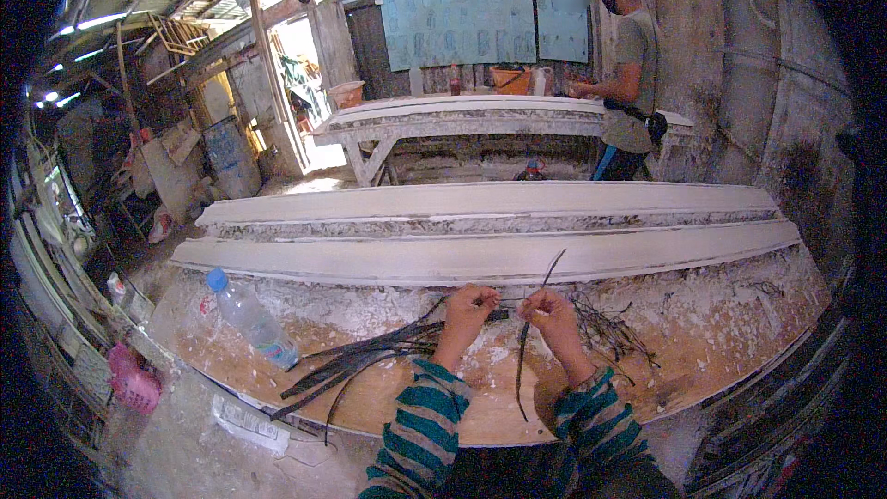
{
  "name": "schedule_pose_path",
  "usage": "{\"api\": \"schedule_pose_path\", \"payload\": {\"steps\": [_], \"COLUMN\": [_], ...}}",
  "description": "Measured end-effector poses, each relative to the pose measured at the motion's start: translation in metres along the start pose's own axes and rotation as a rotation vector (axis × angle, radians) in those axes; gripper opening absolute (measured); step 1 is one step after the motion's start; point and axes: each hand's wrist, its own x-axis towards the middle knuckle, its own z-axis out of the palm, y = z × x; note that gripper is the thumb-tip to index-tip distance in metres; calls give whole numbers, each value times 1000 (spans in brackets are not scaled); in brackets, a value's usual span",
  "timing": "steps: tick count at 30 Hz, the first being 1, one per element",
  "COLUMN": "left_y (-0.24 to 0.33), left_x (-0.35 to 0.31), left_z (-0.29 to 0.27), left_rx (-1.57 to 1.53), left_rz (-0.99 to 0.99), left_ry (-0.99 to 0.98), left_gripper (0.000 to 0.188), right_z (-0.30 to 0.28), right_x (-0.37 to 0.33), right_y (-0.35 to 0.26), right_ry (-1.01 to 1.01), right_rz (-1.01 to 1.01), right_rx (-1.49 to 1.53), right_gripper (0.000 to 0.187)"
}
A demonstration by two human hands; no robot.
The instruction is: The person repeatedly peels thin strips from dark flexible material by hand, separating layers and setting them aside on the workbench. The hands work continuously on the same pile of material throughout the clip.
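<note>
My right hand pinches a thin dark strip, which sticks up past the fingers and hangs down below them. Close by on the left, my left hand is closed with the fingertips together; what they hold, if anything, is too small to make out. A bundle of long dark strips lies under and left of that hand, some ends reaching past the table's near edge. Beside my right hand sits a tangle of thin dark strands.
Two long white slabs lie across the far side of the wooden table, amid white flakes. A clear bottle with a blue cap lies at left. Beyond, a person stands at another bench with an orange bucket.
</note>
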Motion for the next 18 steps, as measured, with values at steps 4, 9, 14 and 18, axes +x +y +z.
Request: {"api": "schedule_pose_path", "payload": {"steps": [4,9,14,18], "left_y": [7,31,45,40], "left_x": [-4,-17,-25,-26], "left_z": [6,13,33,35], "left_rx": [-123,-309,-247,-365], "left_rz": [-100,-17,87,87], "left_ry": [-279,-586,-672,-649], "left_gripper": [14,16,14,13], "right_z": [-15,-28,-36,-36], "right_x": [9,19,21,25], "right_y": [15,35,41,38], "right_ry": [274,432,459,438], "right_rz": [-176,-73,-58,-177], "right_rx": [-291,-385,-368,-296], "right_gripper": [10,15,16,12]}}
